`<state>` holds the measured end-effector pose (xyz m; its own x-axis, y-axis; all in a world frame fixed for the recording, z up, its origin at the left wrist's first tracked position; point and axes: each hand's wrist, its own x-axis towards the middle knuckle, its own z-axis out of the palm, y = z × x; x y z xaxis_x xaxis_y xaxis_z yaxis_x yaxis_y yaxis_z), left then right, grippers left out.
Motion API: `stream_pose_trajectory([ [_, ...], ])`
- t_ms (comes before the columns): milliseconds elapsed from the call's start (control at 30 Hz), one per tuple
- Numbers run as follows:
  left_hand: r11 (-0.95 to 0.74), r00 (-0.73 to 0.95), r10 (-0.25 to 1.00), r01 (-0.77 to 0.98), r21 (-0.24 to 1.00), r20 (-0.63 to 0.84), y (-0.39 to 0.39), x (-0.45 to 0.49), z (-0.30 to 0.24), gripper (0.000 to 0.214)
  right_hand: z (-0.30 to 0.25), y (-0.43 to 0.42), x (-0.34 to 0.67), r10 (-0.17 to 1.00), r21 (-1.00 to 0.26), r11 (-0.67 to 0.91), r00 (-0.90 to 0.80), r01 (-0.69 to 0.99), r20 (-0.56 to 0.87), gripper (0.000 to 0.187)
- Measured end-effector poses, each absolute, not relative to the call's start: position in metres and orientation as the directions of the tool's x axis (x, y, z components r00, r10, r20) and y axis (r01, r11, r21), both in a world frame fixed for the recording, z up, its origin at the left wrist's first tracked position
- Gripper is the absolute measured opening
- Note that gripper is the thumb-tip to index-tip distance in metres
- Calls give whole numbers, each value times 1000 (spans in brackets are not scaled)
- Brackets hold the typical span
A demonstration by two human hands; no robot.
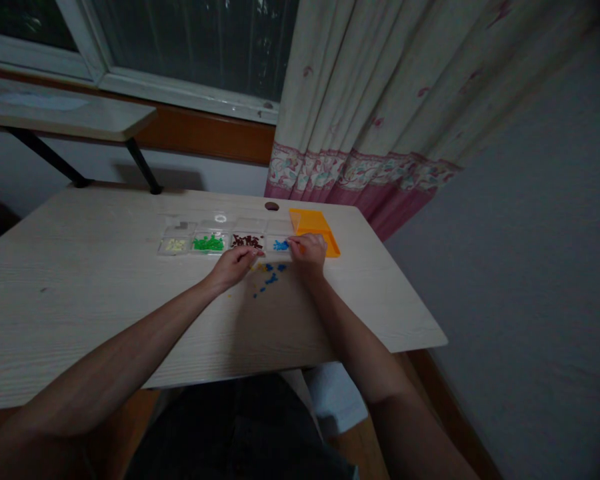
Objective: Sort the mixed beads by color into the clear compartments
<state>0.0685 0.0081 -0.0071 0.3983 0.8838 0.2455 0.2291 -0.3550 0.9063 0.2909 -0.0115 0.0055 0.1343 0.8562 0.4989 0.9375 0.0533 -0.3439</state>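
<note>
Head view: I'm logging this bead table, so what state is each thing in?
Bead box: open, front cells partly filled, one colour each.
Orange tray: flat on the table, looks empty.
Loose beads: scattered between the hands.
Left hand: fingers curled at the brown cell; grip unclear.
Right hand: fingertips pinched at the blue cell; hold unclear.
Curtain: hangs gathered at one side.

Both bare forearms stretch forward and converge toward the clear compartment box (220,235). The left hand (236,264) rests palm down, fingers loosely curled, tips at the box's near edge. The right hand (310,254), just beside the box's right end, bunches its fingers toward it; whether it grips anything cannot be made out.
</note>
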Motion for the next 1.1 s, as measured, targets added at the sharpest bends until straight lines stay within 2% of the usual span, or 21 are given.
stream_pose_trajectory([
  [100, -359, 411, 876, 212, 909, 251, 9, 68, -10, 40, 0, -7, 292, 866, -333, 8, 160, 943, 474, 29],
  [333, -419, 427, 856, 239, 876, 293, 11, 68, -16, 36, -3, -8, 289, 857, -320, 11, 155, 947, 491, 33],
  [533, -609, 512, 770, 411, 678, 381, 4, 69, -10, 24, -5, -6, 291, 868, -292, 44, 109, 955, 485, 33],
  [833, -615, 571, 784, 661, 431, 244, -11, 83, -4, 30, -12, -2, 291, 838, -349, 104, 107, 932, 535, 30],
  [1100, -613, 577, 786, 683, 397, 220, -11, 82, 2, 15, -13, -2, 290, 853, -331, 106, 85, 938, 515, 31],
])
